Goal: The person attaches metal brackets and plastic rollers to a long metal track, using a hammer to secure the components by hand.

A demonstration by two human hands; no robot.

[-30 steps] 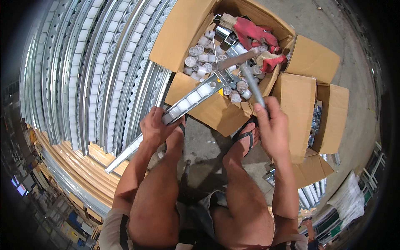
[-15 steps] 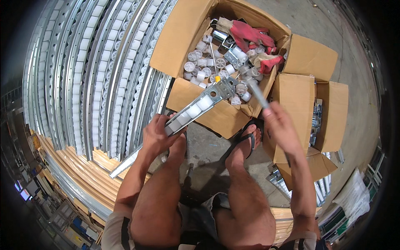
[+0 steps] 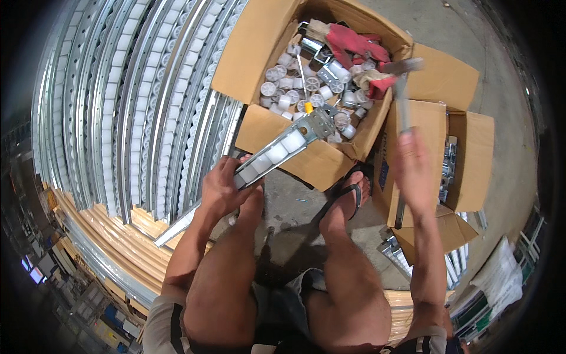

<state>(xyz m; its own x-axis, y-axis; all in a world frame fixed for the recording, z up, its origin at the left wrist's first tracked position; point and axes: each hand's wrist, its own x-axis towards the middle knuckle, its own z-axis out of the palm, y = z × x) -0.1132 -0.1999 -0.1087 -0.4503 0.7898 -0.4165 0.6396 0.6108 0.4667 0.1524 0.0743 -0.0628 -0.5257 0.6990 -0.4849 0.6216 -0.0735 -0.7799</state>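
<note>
left hand (image 3: 221, 187): your grip is wrapped round the roller track rail (image 3: 268, 158), its tip over the cardboard box (image 3: 306, 159).
right hand (image 3: 413, 168): fist closed on the hammer (image 3: 402, 88).
change: hammer has swung up from the rail end, raised for a strike.

Bare grey concrete floor (image 3: 507, 88), scuffed, evenly lit. Left side: a big stack of long galvanised metal roller rails (image 3: 118, 106) lying side by side on pale wooden boards (image 3: 100, 236). Two open brown cardboard boxes (image 3: 259, 53) stand on the floor. Lower right: more bundled metal strips (image 3: 457, 268) and a white plastic bag (image 3: 501, 277). Edges are dark, with blurred clutter.
</note>
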